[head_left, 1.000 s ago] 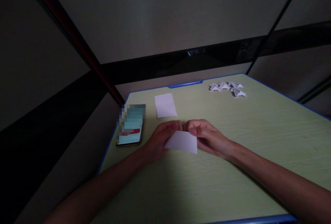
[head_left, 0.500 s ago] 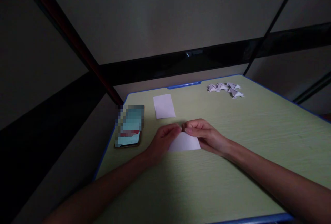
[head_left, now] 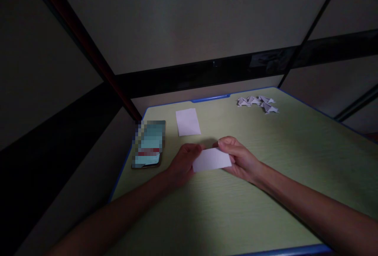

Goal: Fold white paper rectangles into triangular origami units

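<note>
With our left hand (head_left: 183, 164) and right hand (head_left: 242, 159) pinching its 2 ends, we judge the white rectangular paper (head_left: 211, 160) over the pale-green wood-grain tabletop (head_left: 183, 218) light, easily creased, best held by its edges.

Both hands (head_left: 183, 164) (head_left: 242, 159) grip white paper (head_left: 212, 159) over green table (head_left: 236, 212).
</note>
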### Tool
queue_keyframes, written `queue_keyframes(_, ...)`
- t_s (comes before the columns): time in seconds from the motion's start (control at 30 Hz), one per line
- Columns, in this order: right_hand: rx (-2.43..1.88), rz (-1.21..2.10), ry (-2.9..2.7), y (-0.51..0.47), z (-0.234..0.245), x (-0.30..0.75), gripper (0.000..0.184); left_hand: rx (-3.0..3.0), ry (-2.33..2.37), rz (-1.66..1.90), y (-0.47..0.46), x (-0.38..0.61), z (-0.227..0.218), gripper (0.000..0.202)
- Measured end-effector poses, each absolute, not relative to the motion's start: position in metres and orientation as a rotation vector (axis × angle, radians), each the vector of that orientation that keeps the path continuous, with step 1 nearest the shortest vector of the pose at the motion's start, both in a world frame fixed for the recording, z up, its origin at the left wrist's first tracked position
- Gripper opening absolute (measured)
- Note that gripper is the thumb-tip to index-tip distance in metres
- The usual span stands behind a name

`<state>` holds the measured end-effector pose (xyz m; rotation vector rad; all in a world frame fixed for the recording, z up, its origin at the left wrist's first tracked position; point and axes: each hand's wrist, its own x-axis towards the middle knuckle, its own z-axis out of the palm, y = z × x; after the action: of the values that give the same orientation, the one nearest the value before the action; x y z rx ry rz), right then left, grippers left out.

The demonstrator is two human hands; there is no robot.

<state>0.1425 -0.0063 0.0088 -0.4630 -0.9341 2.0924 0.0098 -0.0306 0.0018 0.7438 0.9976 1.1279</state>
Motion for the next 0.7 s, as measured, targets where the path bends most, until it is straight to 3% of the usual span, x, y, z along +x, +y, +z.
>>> queue_keyframes(0.1,-0.502,1.995,-0.96,-0.004,0.009,0.144,0.043,0.71,1.012,1.156,-0.028,0.008,0.0,0.043)
queue_keyframes(0.3,-0.582,1.852,-1.223,0.004,0.009,0.147,0.03,0.726,1.113,1.254,-0.02,0.004,0.004,0.04)
queue_keyframes(0.47,-0.69,1.702,-1.2,0.007,0.007,0.146,0.03,0.8,1.138,1.232,-0.018,0.004,0.002,0.041)
queue_keyframes(0.7,-0.634,1.659,-1.089,0.007,0.01,0.147,0.025,1.102,1.064,1.022,-0.018,-0.002,-0.011,0.033)
